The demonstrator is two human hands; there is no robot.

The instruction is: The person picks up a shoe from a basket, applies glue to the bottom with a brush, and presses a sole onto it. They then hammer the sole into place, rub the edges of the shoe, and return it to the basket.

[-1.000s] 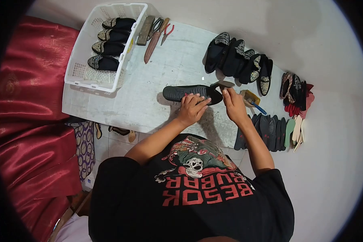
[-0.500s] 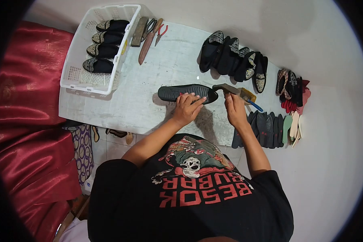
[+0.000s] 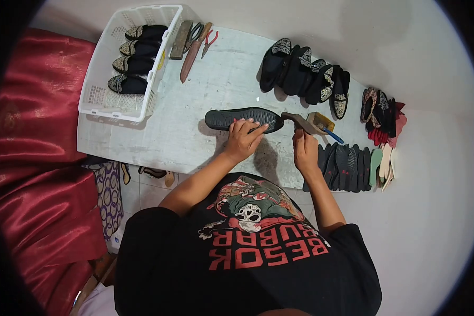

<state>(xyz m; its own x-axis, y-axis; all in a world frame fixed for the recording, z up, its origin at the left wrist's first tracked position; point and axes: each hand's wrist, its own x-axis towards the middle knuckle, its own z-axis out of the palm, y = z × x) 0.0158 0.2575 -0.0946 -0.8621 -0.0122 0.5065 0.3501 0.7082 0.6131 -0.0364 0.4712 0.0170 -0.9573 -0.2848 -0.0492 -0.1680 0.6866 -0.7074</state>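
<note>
A black shoe [image 3: 227, 119] lies sole up on the table, its ribbed outsole facing me and its pointed toe to the right. My left hand [image 3: 244, 139] rests on it, fingers spread over the front half of the sole. Just right of the toe, my right hand [image 3: 305, 150] grips a dark hammer [image 3: 298, 122]. One curved end of the hammer's head reaches toward the toe; the handle is mostly hidden in my fingers. Behind the hammer sits a small yellowish container [image 3: 319, 120] with a blue-handled brush [image 3: 334, 136] by it.
Several black embellished shoes [image 3: 303, 73] stand at the back of the white table [image 3: 158, 142]. A white plastic basket [image 3: 125, 116] with more shoes is at left, beside scissors [image 3: 196, 32], a knife [image 3: 191, 60] and red-handled pliers [image 3: 209, 42]. Dark soles [image 3: 346, 167] stand in a row at right.
My right hand has shifted slightly toward me, and the hammer has tilted and moved a little right of the toe. My left hand and the shoe stay almost in place.
</note>
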